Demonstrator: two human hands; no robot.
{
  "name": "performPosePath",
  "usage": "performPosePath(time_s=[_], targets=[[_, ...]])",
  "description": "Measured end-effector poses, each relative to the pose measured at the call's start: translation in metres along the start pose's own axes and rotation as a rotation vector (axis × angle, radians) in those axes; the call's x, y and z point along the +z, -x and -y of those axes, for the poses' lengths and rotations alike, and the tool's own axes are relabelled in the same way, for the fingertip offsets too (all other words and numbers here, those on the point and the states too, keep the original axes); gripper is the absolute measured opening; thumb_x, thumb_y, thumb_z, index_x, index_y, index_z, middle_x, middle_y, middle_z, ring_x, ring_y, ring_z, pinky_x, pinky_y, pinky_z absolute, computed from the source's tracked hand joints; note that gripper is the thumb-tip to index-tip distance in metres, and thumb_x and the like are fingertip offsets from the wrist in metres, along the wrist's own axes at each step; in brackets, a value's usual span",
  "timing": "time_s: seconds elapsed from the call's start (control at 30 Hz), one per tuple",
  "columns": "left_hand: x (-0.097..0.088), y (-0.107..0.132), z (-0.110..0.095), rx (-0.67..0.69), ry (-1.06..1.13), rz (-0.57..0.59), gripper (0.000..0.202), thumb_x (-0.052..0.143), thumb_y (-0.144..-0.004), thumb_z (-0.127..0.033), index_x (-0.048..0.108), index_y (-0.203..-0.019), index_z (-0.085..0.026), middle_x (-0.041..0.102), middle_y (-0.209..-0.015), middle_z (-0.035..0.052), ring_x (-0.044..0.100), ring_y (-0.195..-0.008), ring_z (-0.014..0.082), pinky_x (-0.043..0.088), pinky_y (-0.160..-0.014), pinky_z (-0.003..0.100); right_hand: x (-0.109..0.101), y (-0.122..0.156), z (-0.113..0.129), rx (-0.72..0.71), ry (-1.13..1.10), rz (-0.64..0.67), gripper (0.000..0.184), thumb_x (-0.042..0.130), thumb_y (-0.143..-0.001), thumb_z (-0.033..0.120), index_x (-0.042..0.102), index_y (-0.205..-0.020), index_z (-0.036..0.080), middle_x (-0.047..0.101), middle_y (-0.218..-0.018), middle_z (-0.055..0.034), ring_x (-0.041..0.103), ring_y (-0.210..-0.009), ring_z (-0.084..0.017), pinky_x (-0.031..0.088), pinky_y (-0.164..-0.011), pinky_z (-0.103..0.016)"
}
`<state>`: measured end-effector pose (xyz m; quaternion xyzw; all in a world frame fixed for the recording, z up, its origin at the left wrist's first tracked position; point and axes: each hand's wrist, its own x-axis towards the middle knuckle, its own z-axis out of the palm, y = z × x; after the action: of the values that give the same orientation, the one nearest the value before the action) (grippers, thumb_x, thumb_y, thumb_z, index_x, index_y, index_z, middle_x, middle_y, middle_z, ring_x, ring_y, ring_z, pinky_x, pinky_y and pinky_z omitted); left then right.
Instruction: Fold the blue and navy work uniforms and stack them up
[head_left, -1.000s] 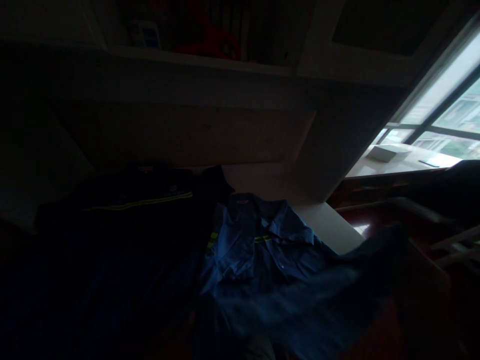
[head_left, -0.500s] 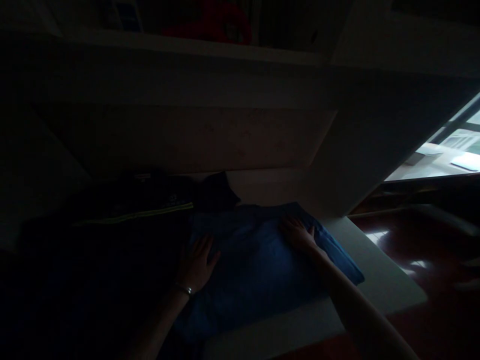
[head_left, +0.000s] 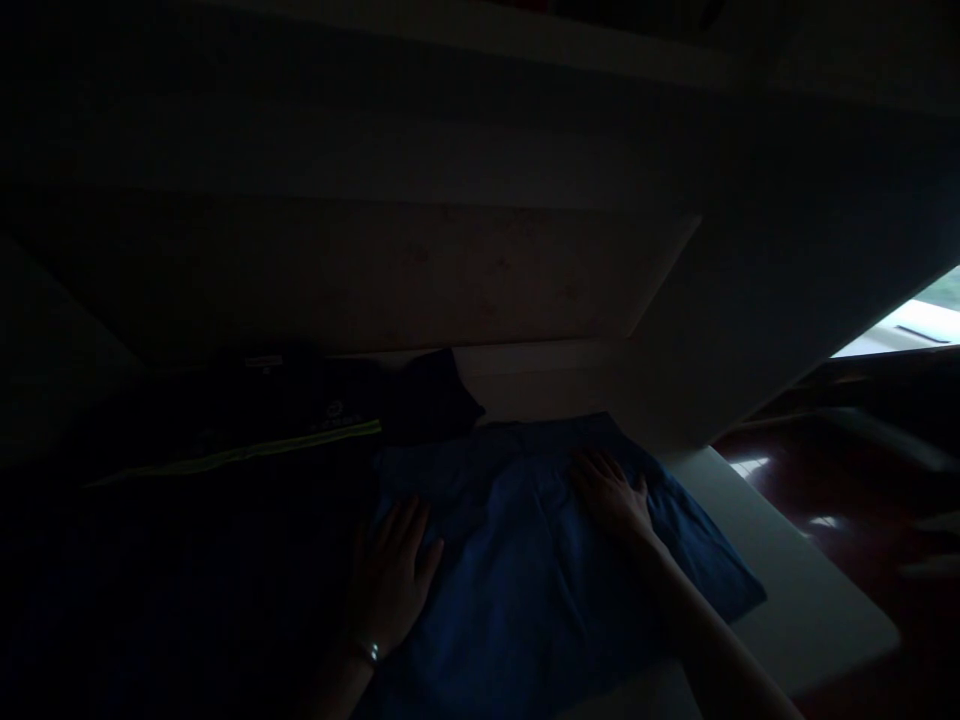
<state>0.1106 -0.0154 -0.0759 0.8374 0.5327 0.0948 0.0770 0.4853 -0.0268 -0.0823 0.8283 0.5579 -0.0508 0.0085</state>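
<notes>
A blue garment (head_left: 510, 560), its exact kind hard to make out in the dim light, lies spread on a pale surface. My left hand (head_left: 397, 570), with a bracelet at the wrist, rests flat on the garment's left side, fingers apart. On its upper right part lies my right hand (head_left: 611, 490), also flat with the fingers stretched out. Left of the blue cloth is a dark garment (head_left: 300, 400) with a yellow-green stripe and a small light print. One dark corner of it reaches along the top edge of the blue cloth.
The pale surface (head_left: 810, 600) ends in a rounded corner at the right, above a reddish floor (head_left: 795, 490). A shelf edge (head_left: 480, 30) runs overhead. A dark side panel (head_left: 780, 260) stands to the right, with a bright window (head_left: 922, 310) beyond it.
The view has tilted down and come closer, so the shelf items have mostly left the picture. Both hands stay flat on the blue cloth, which now shows more creases and reaches lower in view.
</notes>
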Motion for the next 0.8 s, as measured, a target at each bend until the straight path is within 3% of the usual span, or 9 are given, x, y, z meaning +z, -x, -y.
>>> performPosePath(time_s=[0.37, 0.53, 0.67, 0.8], targets=[[0.002, 0.000, 0.002, 0.024, -0.021, -0.017, 0.054, 0.027, -0.098, -0.050, 0.042, -0.143, -0.025, 0.037, -0.154, 0.0037, 0.036, -0.141, 0.0285, 0.022, -0.112, 0.070, -0.004, 0.001, 0.003, 0.004, 0.016, 0.008, 0.055, 0.014, -0.098, 0.056, 0.028, -0.149, 0.039, 0.024, -0.160, 0.0021, 0.020, -0.146, -0.027, 0.015, -0.106, -0.076], [-0.001, -0.003, -0.005, 0.079, -0.099, -0.096, 0.053, 0.031, -0.097, -0.049, 0.045, -0.142, -0.023, 0.040, -0.152, 0.0078, 0.038, -0.139, 0.0318, 0.021, -0.111, 0.072, 0.000, -0.016, -0.010, -0.021, 0.047, 0.012, 0.055, 0.013, -0.098, 0.054, 0.022, -0.151, 0.041, 0.020, -0.161, 0.0034, 0.017, -0.147, -0.027, 0.016, -0.105, -0.077], [-0.002, -0.033, -0.026, 0.161, -0.132, -0.143, 0.055, 0.034, -0.096, -0.051, 0.046, -0.141, -0.023, 0.038, -0.153, 0.0098, 0.035, -0.141, 0.0324, 0.024, -0.112, 0.067, 0.000, -0.045, -0.035, -0.006, 0.084, 0.036, 0.055, 0.012, -0.099, 0.051, 0.019, -0.152, 0.038, 0.018, -0.161, 0.0015, 0.015, -0.147, -0.028, 0.018, -0.104, -0.078], [0.005, -0.091, -0.048, 0.191, -0.080, -0.121, 0.058, 0.034, -0.095, -0.054, 0.050, -0.139, -0.021, 0.042, -0.152, 0.0109, 0.034, -0.142, 0.0308, 0.026, -0.116, 0.059, 0.000, -0.079, -0.062, 0.007, 0.143, 0.034, 0.053, 0.014, -0.099, 0.046, 0.018, -0.152, 0.039, 0.015, -0.162, 0.0012, 0.014, -0.147, -0.029, 0.021, -0.102, -0.077]])
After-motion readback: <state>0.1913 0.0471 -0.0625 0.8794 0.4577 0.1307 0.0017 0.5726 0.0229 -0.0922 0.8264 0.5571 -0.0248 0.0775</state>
